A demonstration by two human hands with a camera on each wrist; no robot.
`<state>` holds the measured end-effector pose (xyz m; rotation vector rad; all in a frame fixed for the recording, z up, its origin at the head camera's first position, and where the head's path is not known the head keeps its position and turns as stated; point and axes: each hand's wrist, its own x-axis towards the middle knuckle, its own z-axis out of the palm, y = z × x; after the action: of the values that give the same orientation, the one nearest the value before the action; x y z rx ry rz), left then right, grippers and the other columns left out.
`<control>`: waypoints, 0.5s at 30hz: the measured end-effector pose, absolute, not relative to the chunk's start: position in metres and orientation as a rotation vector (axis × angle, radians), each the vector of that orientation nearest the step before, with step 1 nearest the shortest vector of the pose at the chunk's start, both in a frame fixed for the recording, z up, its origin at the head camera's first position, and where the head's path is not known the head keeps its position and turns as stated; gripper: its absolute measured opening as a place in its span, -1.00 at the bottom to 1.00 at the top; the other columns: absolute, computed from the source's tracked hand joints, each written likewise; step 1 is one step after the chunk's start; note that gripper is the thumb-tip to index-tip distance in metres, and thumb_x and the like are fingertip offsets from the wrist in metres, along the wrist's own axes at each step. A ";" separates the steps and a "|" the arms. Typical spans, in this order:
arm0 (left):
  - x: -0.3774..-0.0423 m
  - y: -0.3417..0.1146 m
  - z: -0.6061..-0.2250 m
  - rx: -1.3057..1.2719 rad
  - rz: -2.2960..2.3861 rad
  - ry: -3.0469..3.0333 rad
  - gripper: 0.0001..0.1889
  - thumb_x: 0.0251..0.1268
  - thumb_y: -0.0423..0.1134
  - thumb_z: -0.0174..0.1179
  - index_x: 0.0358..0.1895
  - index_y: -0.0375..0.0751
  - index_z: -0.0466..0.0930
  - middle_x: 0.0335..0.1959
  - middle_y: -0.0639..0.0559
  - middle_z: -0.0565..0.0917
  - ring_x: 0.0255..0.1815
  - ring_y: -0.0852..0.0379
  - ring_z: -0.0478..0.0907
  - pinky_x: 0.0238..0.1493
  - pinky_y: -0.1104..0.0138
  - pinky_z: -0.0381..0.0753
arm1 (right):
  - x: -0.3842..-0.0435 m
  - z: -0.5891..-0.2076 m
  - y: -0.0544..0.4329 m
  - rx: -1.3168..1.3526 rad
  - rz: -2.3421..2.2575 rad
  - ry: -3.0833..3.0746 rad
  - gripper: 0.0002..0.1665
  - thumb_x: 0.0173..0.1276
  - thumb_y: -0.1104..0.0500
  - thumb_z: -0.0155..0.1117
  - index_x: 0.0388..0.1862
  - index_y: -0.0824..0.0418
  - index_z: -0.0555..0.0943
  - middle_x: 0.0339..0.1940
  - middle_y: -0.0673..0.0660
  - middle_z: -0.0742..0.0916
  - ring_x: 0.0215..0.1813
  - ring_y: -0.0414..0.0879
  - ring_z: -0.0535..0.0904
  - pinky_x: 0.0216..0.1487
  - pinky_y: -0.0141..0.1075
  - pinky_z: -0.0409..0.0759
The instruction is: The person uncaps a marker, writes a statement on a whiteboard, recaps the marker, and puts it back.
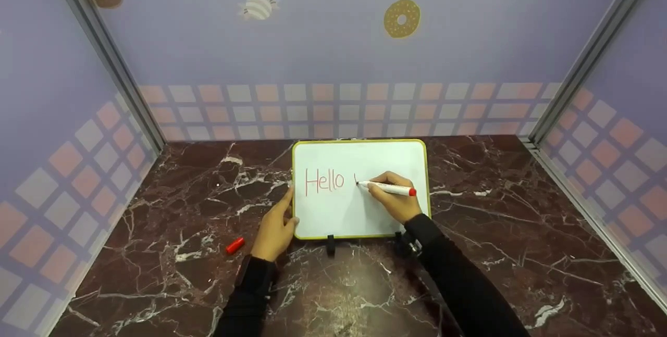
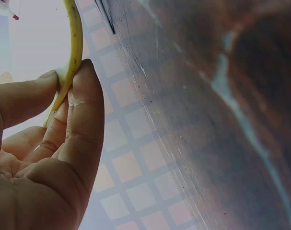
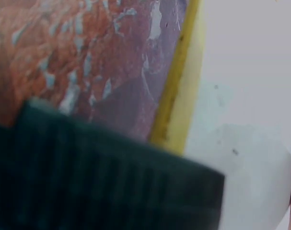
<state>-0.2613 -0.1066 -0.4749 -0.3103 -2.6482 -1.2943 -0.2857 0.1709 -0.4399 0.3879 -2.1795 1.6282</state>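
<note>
Left hand [image 1: 273, 227] pinches the left edge of a white rectangular whiteboard with yellow rim [image 1: 333, 217], near the far edge of the dark red marbled counter [image 1: 172, 290]; right hand [image 1: 398, 204] pinches a white, red-ended marker [image 1: 393, 188]. Risk: pen pressure with a slack left grip might shift the board. Small red cylindrical cap [image 1: 235, 246], left of the board's lower-left corner, could roll if knocked. Black right sleeve [image 1: 464, 274] hides the lower-right corner.
</note>
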 end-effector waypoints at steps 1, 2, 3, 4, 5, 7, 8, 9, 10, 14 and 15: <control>-0.261 -0.107 -0.475 -0.311 -1.292 -2.650 -0.23 0.25 -0.49 0.18 0.54 -0.07 0.15 -0.09 -0.20 0.60 -0.25 0.01 0.59 -0.23 0.20 0.56 | -0.284 -0.437 0.170 0.392 1.620 -2.180 -0.94 0.20 0.44 0.34 -0.42 0.48 0.63 -0.46 0.34 0.72 -0.51 -0.34 0.47 -0.45 -0.50 0.41; -0.261 -0.107 -0.475 -0.310 -1.292 -2.651 -0.23 0.25 -0.49 0.18 0.54 -0.08 0.15 -0.09 -0.20 0.61 -0.25 0.01 0.59 -0.23 0.20 0.56 | -0.282 -0.434 0.170 0.396 1.617 -2.180 -0.93 0.20 0.44 0.34 -0.41 0.48 0.63 -0.46 0.34 0.72 -0.51 -0.35 0.48 -0.44 -0.50 0.42; -0.261 -0.107 -0.475 -0.309 -1.292 -2.652 -0.23 0.25 -0.49 0.18 0.53 -0.09 0.16 -0.10 -0.20 0.61 -0.26 0.01 0.59 -0.24 0.21 0.56 | -0.281 -0.432 0.169 0.401 1.610 -2.181 -0.93 0.20 0.43 0.34 -0.40 0.48 0.64 -0.46 0.34 0.72 -0.51 -0.35 0.48 -0.44 -0.50 0.42; -0.261 -0.106 -0.475 -0.308 -1.292 -2.653 -0.23 0.25 -0.49 0.18 0.53 -0.09 0.16 -0.11 -0.19 0.61 -0.26 0.02 0.59 -0.24 0.21 0.56 | -0.280 -0.431 0.169 0.403 1.606 -2.181 -0.93 0.20 0.43 0.34 -0.40 0.48 0.64 -0.45 0.34 0.72 -0.51 -0.34 0.48 -0.44 -0.50 0.42; -0.261 -0.106 -0.475 -0.306 -1.293 -2.653 -0.23 0.25 -0.49 0.18 0.53 -0.10 0.16 -0.11 -0.19 0.61 -0.27 0.02 0.59 -0.24 0.21 0.56 | -0.281 -0.430 0.169 0.403 1.605 -2.180 -0.93 0.20 0.42 0.34 -0.39 0.48 0.64 -0.45 0.34 0.73 -0.50 -0.34 0.48 -0.43 -0.50 0.43; -0.262 -0.106 -0.475 -0.302 -1.293 -2.651 -0.24 0.25 -0.49 0.18 0.53 -0.10 0.16 -0.12 -0.19 0.61 -0.27 0.02 0.58 -0.24 0.21 0.55 | -0.284 -0.433 0.170 0.391 1.607 -2.179 -0.93 0.20 0.42 0.35 -0.38 0.47 0.65 -0.45 0.33 0.73 -0.50 -0.34 0.49 -0.43 -0.50 0.43; -0.262 -0.106 -0.475 -0.301 -1.290 -2.650 -0.24 0.25 -0.49 0.19 0.53 -0.10 0.17 -0.12 -0.19 0.61 -0.28 0.02 0.57 -0.23 0.21 0.55 | -0.286 -0.436 0.171 0.385 1.611 -2.179 -0.93 0.20 0.42 0.35 -0.37 0.46 0.65 -0.44 0.32 0.73 -0.50 -0.33 0.49 -0.43 -0.50 0.43; -0.262 -0.106 -0.475 -0.301 -1.289 -2.648 -0.24 0.24 -0.49 0.19 0.53 -0.10 0.17 -0.13 -0.19 0.61 -0.28 0.02 0.57 -0.24 0.21 0.54 | -0.290 -0.439 0.172 0.376 1.613 -2.178 -0.93 0.20 0.41 0.36 -0.37 0.46 0.66 -0.44 0.31 0.73 -0.50 -0.33 0.50 -0.43 -0.50 0.43; -0.262 -0.106 -0.475 -0.302 -1.288 -2.647 -0.24 0.24 -0.49 0.19 0.53 -0.10 0.17 -0.13 -0.19 0.62 -0.28 0.02 0.56 -0.24 0.21 0.54 | -0.293 -0.442 0.173 0.361 1.615 -2.177 -0.93 0.20 0.41 0.36 -0.37 0.45 0.66 -0.44 0.30 0.74 -0.50 -0.33 0.50 -0.43 -0.50 0.44; -0.262 -0.106 -0.475 -0.300 -1.282 -2.648 -0.23 0.24 -0.49 0.19 0.53 -0.09 0.17 -0.10 -0.20 0.62 -0.25 0.01 0.56 -0.20 0.20 0.54 | -0.303 -0.452 0.176 0.345 1.626 -2.160 -0.93 0.20 0.37 0.39 -0.36 0.40 0.68 -0.44 0.27 0.75 -0.49 -0.32 0.53 -0.43 -0.49 0.46; -0.262 -0.106 -0.474 -0.296 -1.280 -2.651 -0.23 0.24 -0.49 0.19 0.53 -0.08 0.17 -0.08 -0.21 0.62 -0.24 0.01 0.56 -0.18 0.19 0.54 | -0.304 -0.452 0.177 0.352 1.629 -2.153 -0.93 0.20 0.37 0.39 -0.36 0.39 0.69 -0.44 0.27 0.75 -0.49 -0.31 0.54 -0.42 -0.49 0.47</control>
<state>-0.2619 -0.1061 -0.4745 -0.2964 -2.6508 -1.2798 -0.3042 0.1765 -0.4522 0.3522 -2.1534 1.6293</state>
